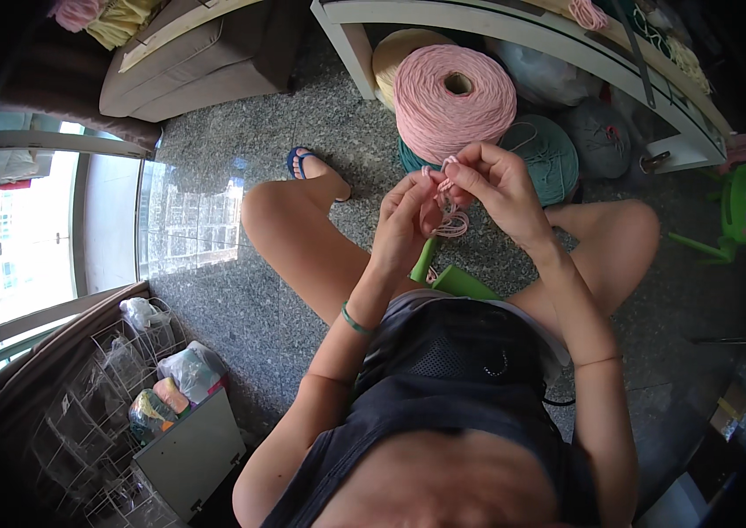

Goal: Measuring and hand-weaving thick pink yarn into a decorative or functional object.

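My left hand (405,214) and my right hand (498,187) meet in front of me, above my lap. Between their pinched fingertips runs a pink yarn strand (453,221), looped at the top and hanging in a small bundle beneath. Both hands are closed on it. Just beyond my fingers stands a large cone of pink yarn (420,104) with a hollow core. Part of its lower edge is hidden by my right hand. Below the hands, between my thighs, shows a green plastic stool (465,283).
Teal yarn (542,158) and a dark grey ball (596,136) lie right of the pink cone, under a white-framed table (344,44). A brown padded seat (197,75) stands far left. Wire baskets (109,370) with bagged items are at lower left; a green chair (740,207) is at right.
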A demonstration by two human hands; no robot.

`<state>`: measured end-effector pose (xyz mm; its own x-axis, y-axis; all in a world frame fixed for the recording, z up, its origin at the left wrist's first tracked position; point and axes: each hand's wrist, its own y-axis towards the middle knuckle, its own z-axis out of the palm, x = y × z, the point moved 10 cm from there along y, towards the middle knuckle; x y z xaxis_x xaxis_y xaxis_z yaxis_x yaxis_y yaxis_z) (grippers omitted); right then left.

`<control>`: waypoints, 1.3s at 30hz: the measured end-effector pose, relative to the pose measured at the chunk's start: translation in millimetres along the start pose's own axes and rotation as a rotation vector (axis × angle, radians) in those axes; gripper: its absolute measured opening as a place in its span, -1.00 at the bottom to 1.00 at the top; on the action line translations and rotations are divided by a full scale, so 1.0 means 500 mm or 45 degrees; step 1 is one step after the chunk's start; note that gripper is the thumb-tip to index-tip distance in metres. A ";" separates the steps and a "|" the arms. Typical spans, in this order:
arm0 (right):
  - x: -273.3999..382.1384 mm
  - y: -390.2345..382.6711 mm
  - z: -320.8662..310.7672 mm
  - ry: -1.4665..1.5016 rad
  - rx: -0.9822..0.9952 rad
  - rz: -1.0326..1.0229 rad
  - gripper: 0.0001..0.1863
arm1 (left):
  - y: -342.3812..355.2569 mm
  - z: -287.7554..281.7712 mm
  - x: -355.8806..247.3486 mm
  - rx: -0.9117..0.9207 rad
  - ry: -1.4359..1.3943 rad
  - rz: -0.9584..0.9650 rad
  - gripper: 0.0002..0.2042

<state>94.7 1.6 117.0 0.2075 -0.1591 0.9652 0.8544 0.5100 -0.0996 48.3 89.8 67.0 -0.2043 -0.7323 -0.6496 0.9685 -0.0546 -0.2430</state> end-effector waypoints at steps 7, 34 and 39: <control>0.054 0.000 -0.003 -0.418 -0.104 -0.233 -0.88 | 0.008 0.008 -0.006 0.041 0.319 0.015 -0.75; 0.039 -0.023 0.008 -0.268 -0.133 -0.053 -0.83 | -0.006 0.082 0.003 0.129 0.493 -0.027 -0.67; 0.050 -0.039 0.003 -0.108 -0.240 -0.092 -0.82 | -0.001 0.088 0.020 0.147 0.247 -0.032 -0.76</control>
<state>82.5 -11.3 143.4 0.1087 -0.1136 0.9876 0.9412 0.3316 -0.0655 52.1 52.5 92.3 -0.2413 -0.5862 -0.7734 0.9704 -0.1566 -0.1840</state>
